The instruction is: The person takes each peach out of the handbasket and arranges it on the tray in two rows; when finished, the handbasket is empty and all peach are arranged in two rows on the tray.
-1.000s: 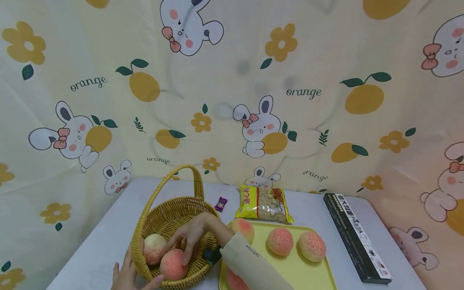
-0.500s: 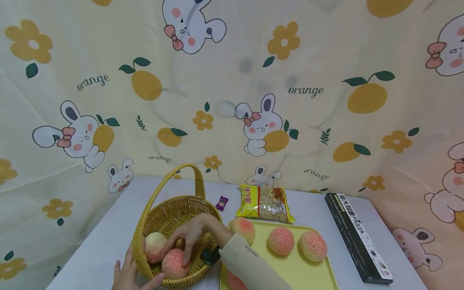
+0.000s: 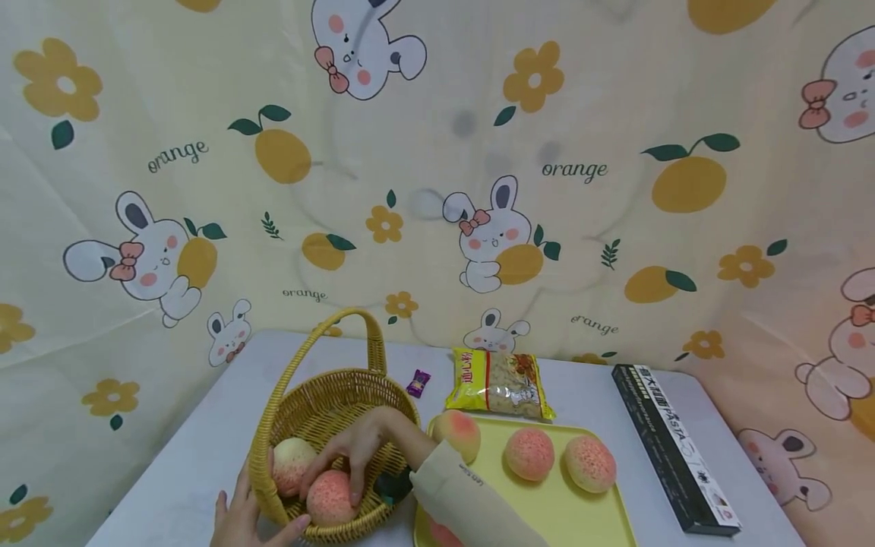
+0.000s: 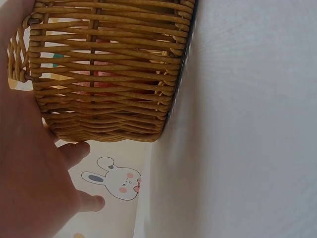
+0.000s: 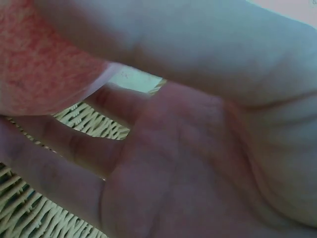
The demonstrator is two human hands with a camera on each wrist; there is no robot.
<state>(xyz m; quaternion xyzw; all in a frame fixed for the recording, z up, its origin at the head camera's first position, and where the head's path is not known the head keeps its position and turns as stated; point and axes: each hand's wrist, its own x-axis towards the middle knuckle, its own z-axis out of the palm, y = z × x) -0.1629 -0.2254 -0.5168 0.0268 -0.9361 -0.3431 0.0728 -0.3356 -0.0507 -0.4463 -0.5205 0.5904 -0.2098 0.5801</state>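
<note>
A wicker basket [image 3: 321, 403] with a tall handle stands at the left of the table. Inside it, my right hand [image 3: 362, 444] holds a speckled pink peach [image 3: 331, 501] between thumb and fingers. Seen from the right wrist, that peach [image 5: 44, 69] sits by the thumb, with the fingers reaching beneath it over the weave. A paler peach [image 3: 290, 460] lies beside it against the basket's left wall. My left hand [image 3: 242, 516] grips the near left side of the basket, its thumb at the front rim. In the left wrist view the woven side [image 4: 109, 74] rises next to the palm.
A yellow tray [image 3: 547, 513] right of the basket carries several peaches, one a pink peach [image 3: 529, 453]; my right sleeve [image 3: 472, 494] crosses its left side. Behind are a small purple candy [image 3: 418, 383] and a yellow noodle bag [image 3: 502, 384]. A black pasta box [image 3: 673, 448] lies far right.
My right hand's fingers have shifted slightly around the pink peach, which sits a little farther right in the view. My left hand stays at the basket.
</note>
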